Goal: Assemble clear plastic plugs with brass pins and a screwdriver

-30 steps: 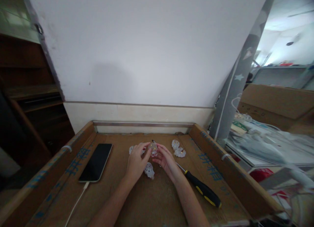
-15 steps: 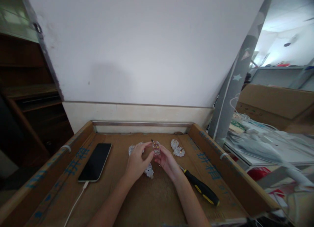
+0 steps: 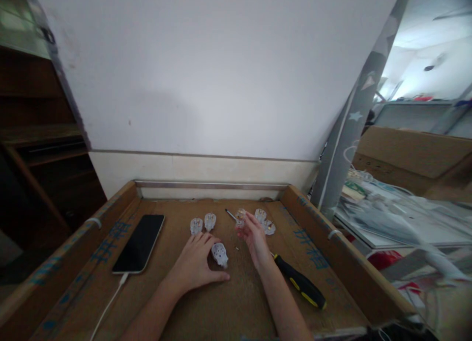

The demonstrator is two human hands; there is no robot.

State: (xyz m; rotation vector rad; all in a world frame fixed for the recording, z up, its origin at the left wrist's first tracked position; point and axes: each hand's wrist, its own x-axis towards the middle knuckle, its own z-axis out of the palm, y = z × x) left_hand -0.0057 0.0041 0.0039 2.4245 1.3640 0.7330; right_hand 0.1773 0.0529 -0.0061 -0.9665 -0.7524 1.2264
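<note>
Between the fingertips of my right hand (image 3: 253,235) is a small clear plug part (image 3: 240,217) with brass-coloured metal inside. My left hand (image 3: 197,262) is low over the cardboard, thumb and fingers spread around a whitish translucent plug cover (image 3: 220,254); I cannot tell whether they touch it. Beyond the left fingers stand two clear plug pieces with metal pins, a left one (image 3: 196,226) and a right one (image 3: 210,221). A screwdriver (image 3: 300,282) with a black and yellow handle lies partly beneath my right hand, its tip showing on the far side.
More clear plug pieces (image 3: 269,227) lie right of my right hand. A tiny metal bit (image 3: 237,248) rests mid-tray. At left, a phone (image 3: 139,243) has a white cable (image 3: 106,306) plugged in. The cardboard tray's raised sides (image 3: 342,257) border the work surface, with a wall behind.
My left hand has let go of the clear plug part and moved down and left to the whitish cover. My right hand keeps the part, slightly farther right.
</note>
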